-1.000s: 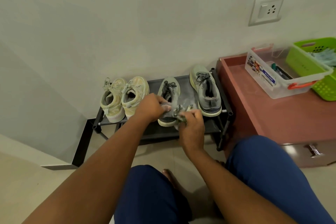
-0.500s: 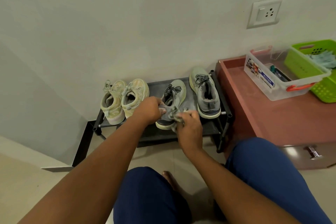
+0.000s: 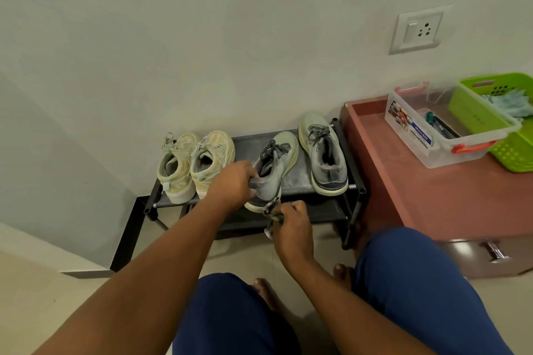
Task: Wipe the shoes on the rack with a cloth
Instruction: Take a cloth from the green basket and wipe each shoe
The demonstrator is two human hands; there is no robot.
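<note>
Grey mesh and a pale sole: that is the sneaker point(image 3: 275, 170) in play, tipped up on the top shelf of the black shoe rack point(image 3: 297, 186), its heel hanging over the front rail. The left hand point(image 3: 232, 183) has its fingers curled tight round the heel collar, holding the shoe tilted. Just below and right of that grip, the right hand point(image 3: 291, 225) is bunched into a fist around a small greyish cloth point(image 3: 272, 215), crumpled, pressed against the back of the sole, with a scrap dangling under the knuckles. Right of the held shoe, flat on the same shelf and apart from it, sits its grey partner point(image 3: 324, 154), laces toward the wall. Left of the gripping hand, a cream pair point(image 3: 196, 164) stands side by side, touching each other, heels outward; the nearer one sits just beside the left wrist. Farther right, beyond the rack, a reddish cabinet point(image 3: 432, 196) carries a clear storage box point(image 3: 427, 138) with orange handles, and a green basket point(image 3: 490, 121) rests partly inside it. Up on the wall above, a white socket plate point(image 3: 418, 29). The person crouches in blue trousers point(image 3: 418, 282), bare toes on the tiled floor between the knees.
</note>
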